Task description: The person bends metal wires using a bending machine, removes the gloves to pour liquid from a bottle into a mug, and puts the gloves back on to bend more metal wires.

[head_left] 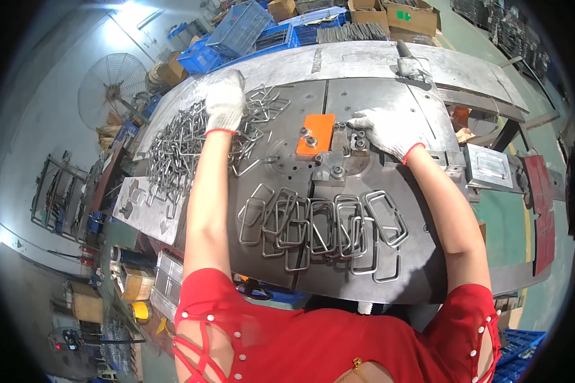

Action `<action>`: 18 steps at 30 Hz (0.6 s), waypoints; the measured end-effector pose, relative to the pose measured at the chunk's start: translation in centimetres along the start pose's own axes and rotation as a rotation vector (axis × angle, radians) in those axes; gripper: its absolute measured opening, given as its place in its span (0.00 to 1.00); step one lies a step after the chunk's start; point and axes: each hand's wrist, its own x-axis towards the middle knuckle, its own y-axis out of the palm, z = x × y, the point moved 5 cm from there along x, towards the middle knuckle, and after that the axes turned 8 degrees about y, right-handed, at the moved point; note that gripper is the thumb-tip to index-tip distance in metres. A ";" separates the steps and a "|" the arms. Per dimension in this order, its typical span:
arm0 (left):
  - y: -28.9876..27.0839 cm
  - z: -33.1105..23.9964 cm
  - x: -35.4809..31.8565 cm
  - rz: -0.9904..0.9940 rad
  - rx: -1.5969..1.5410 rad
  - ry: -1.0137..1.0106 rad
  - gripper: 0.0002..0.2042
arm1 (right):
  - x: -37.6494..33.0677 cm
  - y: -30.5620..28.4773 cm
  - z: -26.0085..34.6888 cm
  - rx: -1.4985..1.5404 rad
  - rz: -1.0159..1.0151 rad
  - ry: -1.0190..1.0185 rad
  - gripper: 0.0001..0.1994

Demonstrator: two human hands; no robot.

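My left hand [226,103], in a white knit glove with a red cuff, is over the far side of a heap of bent steel wire pieces [176,143]. Its fingers are washed out by glare. My right hand [390,133], gloved alike, lies at the right side of a bolted steel fixture [338,163], its fingers stretched left toward the small blocks and bolts; nothing shows in them. Beside those blocks, an orange plate [317,134] is bolted down. Closer to me, several rectangular wire loops [322,226] lie overlapping on the dark steel table [396,281].
A metal clamp-like part [413,67] stands at the table's far edge. Blue crates [239,29] and cardboard boxes [412,18] are stacked beyond it. On the right sits a grey metal box [487,167]. A large fan [113,91] stands at the left.
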 end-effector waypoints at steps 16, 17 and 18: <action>-2.0 -3.3 -15.5 -0.164 -1.655 -0.240 0.21 | -0.8 -2.7 3.5 -0.146 0.128 0.121 0.19; -2.2 -3.3 -15.8 -0.181 -1.581 -0.208 0.21 | -0.6 -2.7 3.8 -0.123 0.099 0.058 0.19; -2.5 -3.4 -15.8 -0.201 -1.511 -0.174 0.21 | -0.2 -2.6 3.6 -0.136 0.109 0.067 0.19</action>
